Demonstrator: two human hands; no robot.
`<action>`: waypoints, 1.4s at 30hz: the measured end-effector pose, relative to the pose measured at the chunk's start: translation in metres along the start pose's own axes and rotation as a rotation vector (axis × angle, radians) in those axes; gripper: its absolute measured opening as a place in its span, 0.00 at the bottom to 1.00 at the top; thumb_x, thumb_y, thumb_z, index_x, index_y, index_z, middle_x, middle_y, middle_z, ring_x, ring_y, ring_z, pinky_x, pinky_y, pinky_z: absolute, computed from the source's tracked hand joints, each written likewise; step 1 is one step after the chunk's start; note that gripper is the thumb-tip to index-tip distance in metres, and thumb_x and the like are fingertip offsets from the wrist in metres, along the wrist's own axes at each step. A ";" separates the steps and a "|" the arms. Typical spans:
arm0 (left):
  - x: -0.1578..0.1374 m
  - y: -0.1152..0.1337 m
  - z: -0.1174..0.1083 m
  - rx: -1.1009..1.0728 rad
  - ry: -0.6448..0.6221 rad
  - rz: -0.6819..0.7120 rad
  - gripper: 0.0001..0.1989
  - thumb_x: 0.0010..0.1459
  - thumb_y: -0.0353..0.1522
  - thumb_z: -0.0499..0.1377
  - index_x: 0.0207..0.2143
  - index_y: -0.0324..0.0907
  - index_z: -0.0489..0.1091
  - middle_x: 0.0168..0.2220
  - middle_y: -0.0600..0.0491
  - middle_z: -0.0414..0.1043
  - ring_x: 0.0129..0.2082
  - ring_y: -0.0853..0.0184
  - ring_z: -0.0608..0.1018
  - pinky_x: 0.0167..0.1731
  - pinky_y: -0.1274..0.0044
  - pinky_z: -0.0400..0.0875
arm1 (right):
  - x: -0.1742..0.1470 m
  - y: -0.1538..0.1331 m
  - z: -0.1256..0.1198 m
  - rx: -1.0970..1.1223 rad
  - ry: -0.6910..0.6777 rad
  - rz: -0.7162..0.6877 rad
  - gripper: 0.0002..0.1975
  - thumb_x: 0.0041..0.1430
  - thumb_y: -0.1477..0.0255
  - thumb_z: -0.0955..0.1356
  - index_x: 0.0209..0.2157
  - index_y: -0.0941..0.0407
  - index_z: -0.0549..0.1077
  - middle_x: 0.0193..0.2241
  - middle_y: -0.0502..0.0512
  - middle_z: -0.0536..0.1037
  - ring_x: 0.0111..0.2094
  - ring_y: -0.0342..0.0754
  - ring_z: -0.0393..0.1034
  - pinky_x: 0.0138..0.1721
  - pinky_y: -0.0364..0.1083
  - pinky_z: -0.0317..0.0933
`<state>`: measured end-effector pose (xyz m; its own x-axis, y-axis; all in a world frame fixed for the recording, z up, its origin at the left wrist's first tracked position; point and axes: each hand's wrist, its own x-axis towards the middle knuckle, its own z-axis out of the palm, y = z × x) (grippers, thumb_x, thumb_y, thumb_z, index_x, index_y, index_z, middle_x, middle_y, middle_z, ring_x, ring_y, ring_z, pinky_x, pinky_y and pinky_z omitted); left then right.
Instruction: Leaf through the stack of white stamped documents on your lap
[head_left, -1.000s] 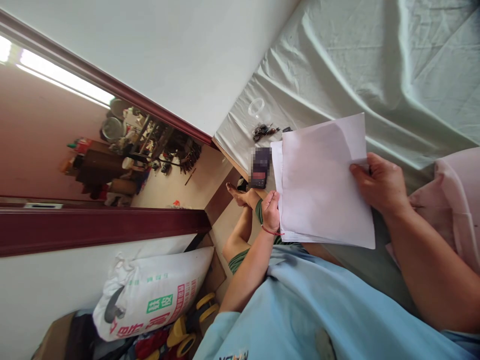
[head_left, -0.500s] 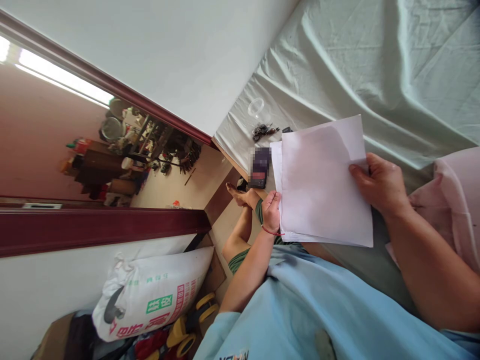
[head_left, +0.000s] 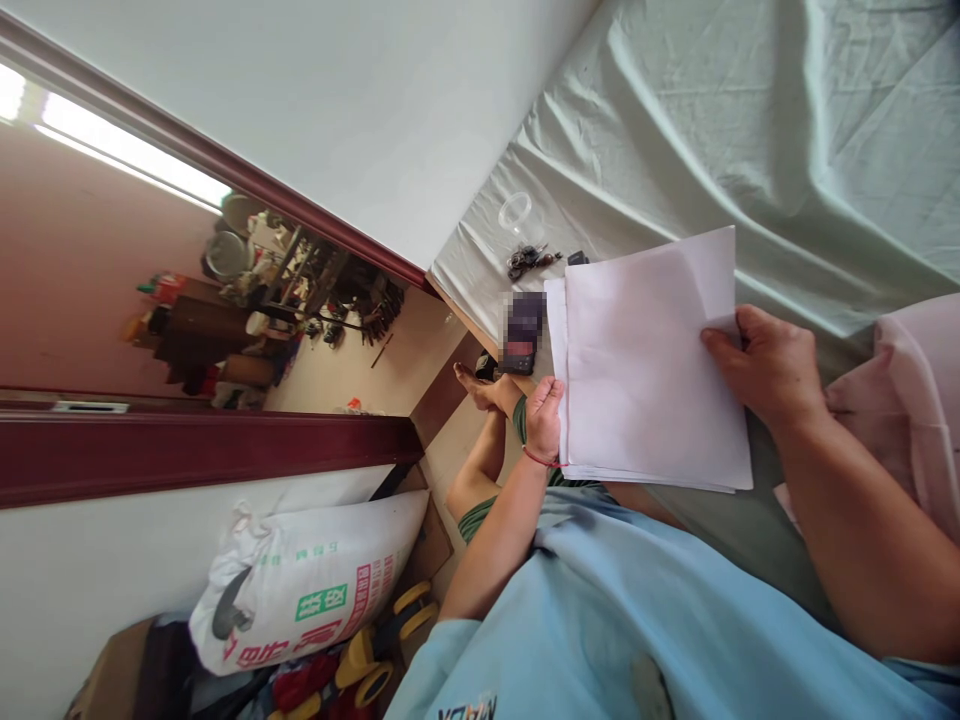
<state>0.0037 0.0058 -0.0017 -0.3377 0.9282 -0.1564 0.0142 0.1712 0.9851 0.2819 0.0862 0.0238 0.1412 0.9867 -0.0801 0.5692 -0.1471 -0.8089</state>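
A small stack of white paper sheets (head_left: 649, 370) is held up in front of my body, over my lap. My left hand (head_left: 544, 415), with a red cord at the wrist, pinches the sheets at their left edge. On the opposite side my right hand (head_left: 769, 365) grips the right edge, thumb on top and the other fingers hidden beneath. The top sheet looks blank. Edges of other sheets stick out at the left and bottom, slightly out of line.
A pale green bed sheet (head_left: 697, 130) spreads behind the papers. On it lie keys (head_left: 529, 262), a clear round container (head_left: 515, 213) and a dark blurred-out object (head_left: 523, 335). Pink cloth (head_left: 915, 400) is at right. A white sack (head_left: 315, 585) stands at lower left, near a doorway.
Both hands keep their hold on the paper stack. The view has shifted very slightly; the right hand and the sheets sit a little farther right.
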 end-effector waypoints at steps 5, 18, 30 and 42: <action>0.001 -0.001 -0.001 0.033 0.020 0.008 0.24 0.54 0.53 0.67 0.30 0.41 0.71 0.28 0.57 0.65 0.29 0.70 0.67 0.33 0.77 0.65 | -0.001 0.000 -0.001 0.005 -0.030 -0.010 0.14 0.52 0.65 0.68 0.21 0.53 0.60 0.18 0.46 0.61 0.23 0.43 0.53 0.30 0.46 0.48; 0.003 -0.010 -0.007 0.059 0.048 0.045 0.20 0.58 0.48 0.67 0.30 0.41 0.72 0.29 0.57 0.65 0.31 0.71 0.67 0.37 0.79 0.66 | -0.001 0.002 -0.003 0.050 -0.073 -0.010 0.11 0.50 0.63 0.67 0.24 0.53 0.64 0.18 0.46 0.62 0.23 0.42 0.54 0.29 0.46 0.49; 0.001 -0.002 -0.004 0.113 0.034 0.067 0.24 0.56 0.53 0.66 0.29 0.42 0.71 0.28 0.55 0.64 0.29 0.67 0.66 0.34 0.75 0.66 | 0.000 -0.001 -0.007 0.042 -0.071 -0.021 0.10 0.49 0.62 0.67 0.24 0.54 0.65 0.18 0.46 0.63 0.23 0.43 0.56 0.30 0.46 0.50; 0.000 -0.003 -0.002 0.141 0.052 0.070 0.25 0.56 0.55 0.65 0.30 0.42 0.71 0.28 0.54 0.64 0.29 0.67 0.67 0.33 0.74 0.66 | -0.001 -0.005 -0.009 0.037 -0.086 0.005 0.09 0.48 0.63 0.66 0.25 0.54 0.67 0.20 0.48 0.67 0.25 0.44 0.58 0.32 0.46 0.51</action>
<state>0.0019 0.0047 -0.0042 -0.3799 0.9216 -0.0799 0.1699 0.1544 0.9733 0.2859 0.0855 0.0334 0.0733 0.9885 -0.1326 0.5381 -0.1512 -0.8292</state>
